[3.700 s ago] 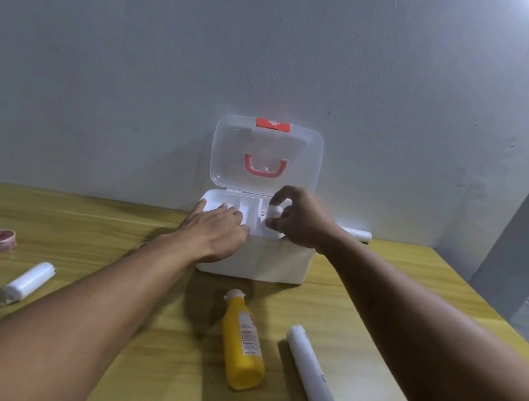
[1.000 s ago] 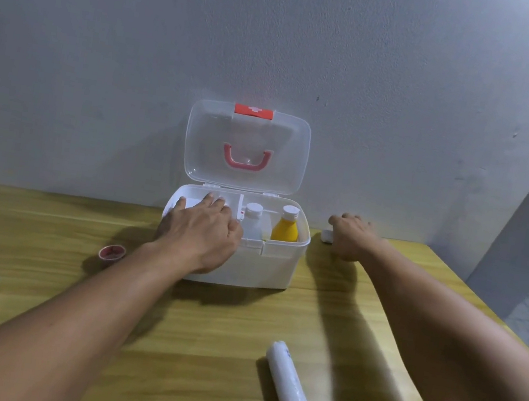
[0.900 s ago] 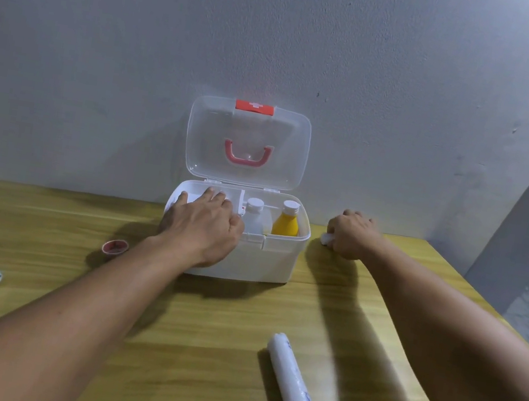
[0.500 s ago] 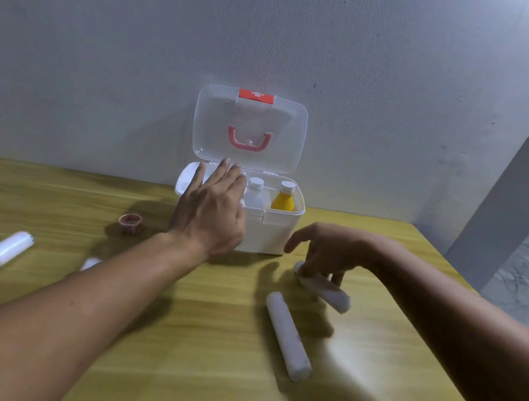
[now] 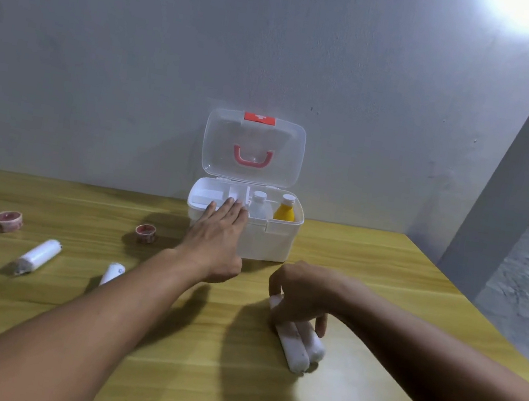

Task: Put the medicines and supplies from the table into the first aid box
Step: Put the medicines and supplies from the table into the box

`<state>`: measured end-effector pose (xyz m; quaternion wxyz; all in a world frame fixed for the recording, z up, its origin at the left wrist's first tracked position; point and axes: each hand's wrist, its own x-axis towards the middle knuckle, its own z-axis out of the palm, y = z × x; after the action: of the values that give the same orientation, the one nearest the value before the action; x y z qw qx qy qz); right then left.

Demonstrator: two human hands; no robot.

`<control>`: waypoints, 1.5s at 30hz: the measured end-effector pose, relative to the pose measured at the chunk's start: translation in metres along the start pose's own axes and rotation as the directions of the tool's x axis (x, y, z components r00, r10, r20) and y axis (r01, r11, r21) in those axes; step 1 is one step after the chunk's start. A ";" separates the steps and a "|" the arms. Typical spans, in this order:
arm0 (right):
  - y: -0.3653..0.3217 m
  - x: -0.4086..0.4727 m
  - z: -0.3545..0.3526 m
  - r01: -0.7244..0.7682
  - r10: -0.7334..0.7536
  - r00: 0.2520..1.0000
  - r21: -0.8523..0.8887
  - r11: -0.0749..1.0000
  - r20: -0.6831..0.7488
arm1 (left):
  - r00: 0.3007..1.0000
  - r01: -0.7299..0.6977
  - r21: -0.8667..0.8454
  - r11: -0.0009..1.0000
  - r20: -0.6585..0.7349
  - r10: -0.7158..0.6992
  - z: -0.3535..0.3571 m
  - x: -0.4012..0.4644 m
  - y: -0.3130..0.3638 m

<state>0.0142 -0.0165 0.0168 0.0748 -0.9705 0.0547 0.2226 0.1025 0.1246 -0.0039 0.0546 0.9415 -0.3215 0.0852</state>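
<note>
While the first aid box [image 5: 267, 242] sits open at the middle of the frame against the wall, lid up, two bottles are already standing in its right half: a clear one with a white cap [image 5: 259, 204] and a yellow bottle [image 5: 285, 210]. That's two items home, and by my count the bigger share is yet to go in.

Left hand [image 5: 217, 241] lies flat, fingers together and stretched out, resting on the front left rim of the box and gripping nothing; steadying it, I'd say. Right hand [image 5: 302, 293], lower right of centre, is curled down over two white rolls [image 5: 301, 344] lying side by side and touching on the table [image 5: 227, 385], fingertips on either side of them. Whether it has closed on them or is only herding them together, I cannot tell, since the far ends are hidden under the palm. Neither roll has left the wood.

Over at the left of the frame, more work waiting: a white roll [image 5: 37, 256] lying at an angle, a smaller white tube [image 5: 113, 273] poking out beside the left forearm, a pink tape roll [image 5: 7, 221] far left and a second pink tape [image 5: 145, 233] just left of the box. Six pieces on the table, then, against two in the box.
</note>
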 end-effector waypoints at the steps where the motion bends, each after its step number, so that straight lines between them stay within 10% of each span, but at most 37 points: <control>1: 0.000 -0.002 -0.002 0.002 -0.001 1.000 0.019 1.000 -0.024 | 1.000 -0.003 -0.006 1.000 0.008 0.003 0.000 0.000 -0.001; 5: 0.006 -0.005 -0.034 0.051 0.038 0.939 0.248 0.967 -0.341 | 0.999 -0.005 -0.011 1.000 0.032 0.005 -0.001 -0.001 -0.003; 11: 0.014 0.012 -0.084 0.245 0.137 0.369 0.239 0.940 -0.919 | 1.000 -0.005 -0.030 1.000 -0.004 0.005 -0.004 -0.002 0.002; 14: 0.008 0.029 -0.077 0.282 0.084 0.272 0.163 0.946 -0.959 | 1.000 -0.003 -0.039 0.999 -0.011 0.002 -0.005 -0.004 0.002; 30: 0.007 0.068 -0.009 0.103 -0.078 0.494 -0.031 0.994 -0.866 | 0.998 -0.005 0.037 0.999 0.057 0.003 -0.002 -0.001 -0.001; 35: 0.007 0.059 -0.010 0.103 -0.061 0.505 -0.009 0.995 -0.861 | 0.991 0.019 0.022 1.000 -0.133 -0.016 -0.001 -0.016 -0.008; 39: -0.005 0.056 -0.006 0.175 -0.160 0.469 -0.086 0.981 -0.869 | 0.905 0.230 -0.072 0.970 -0.350 -0.241 -0.006 -0.043 -0.029; 45: -0.030 0.056 0.010 0.199 -0.237 0.507 -0.155 0.968 -0.829 | 0.799 0.597 0.050 0.800 0.041 -0.599 -0.010 -0.089 -0.060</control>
<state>0.0640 0.0104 -0.0131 0.0473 -0.9574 -0.0429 -0.2816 0.0686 0.2265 -0.0142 0.0538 0.9976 -0.0079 0.0434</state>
